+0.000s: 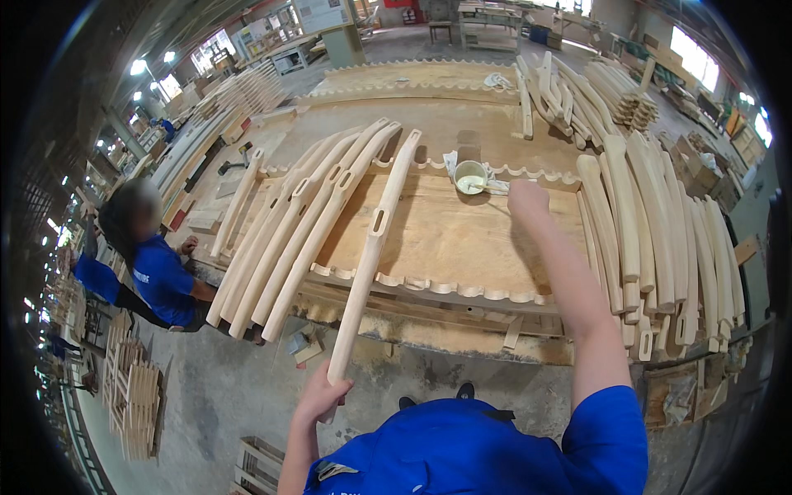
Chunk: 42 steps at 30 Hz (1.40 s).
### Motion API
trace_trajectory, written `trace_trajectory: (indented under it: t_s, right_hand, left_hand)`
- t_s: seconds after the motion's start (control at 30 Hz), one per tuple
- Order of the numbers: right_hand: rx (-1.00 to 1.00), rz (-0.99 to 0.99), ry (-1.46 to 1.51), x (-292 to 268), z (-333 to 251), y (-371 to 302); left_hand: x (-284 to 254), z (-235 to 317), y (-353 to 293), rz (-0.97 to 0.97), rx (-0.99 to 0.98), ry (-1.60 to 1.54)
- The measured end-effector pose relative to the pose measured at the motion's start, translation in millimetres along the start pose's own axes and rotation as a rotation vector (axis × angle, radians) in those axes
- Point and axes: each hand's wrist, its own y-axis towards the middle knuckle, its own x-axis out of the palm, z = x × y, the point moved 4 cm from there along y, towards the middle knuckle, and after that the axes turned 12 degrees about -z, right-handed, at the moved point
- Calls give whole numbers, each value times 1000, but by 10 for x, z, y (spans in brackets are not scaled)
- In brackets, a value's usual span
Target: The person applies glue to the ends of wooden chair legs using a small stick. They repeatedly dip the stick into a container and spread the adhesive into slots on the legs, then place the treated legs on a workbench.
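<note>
Now | L hand grip shut on curved wooden leg (near end) | R hand fisted by glue tin

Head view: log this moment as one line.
left hand: grips curved wooden chair leg | right hand: closed, beside glue cup | workbench

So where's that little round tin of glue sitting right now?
In the head view, the small round tin sits on the far edge of the wooden bench, right of centre, just left of the person's outstretched right hand.
</note>
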Motion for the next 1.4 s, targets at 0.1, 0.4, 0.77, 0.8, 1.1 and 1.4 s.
trace_trajectory:
  t_s: [0.1, 0.4, 0.77, 0.8, 1.1, 1.4]
  right_hand:
    - [88, 85, 232, 239, 180, -119]
    - [136, 130, 522, 391, 189, -353]
    - [-62, 377, 568, 346, 168, -291]
    - [-67, 382, 577, 353, 160, -262]
    - [-44, -194, 1311, 741, 168, -137]
    - [-84, 28, 1199, 821, 305, -62]
  left_hand:
    - [108, 106, -15, -41, 1, -47]
    - [39, 99, -21, -18, -21, 15]
    - [67, 110, -15, -37, 18, -62]
    - [75, 71, -9, -27, 18, -52]
    - [197, -290, 190, 37, 31, -43]
    - [287, -277, 213, 48, 26, -31]
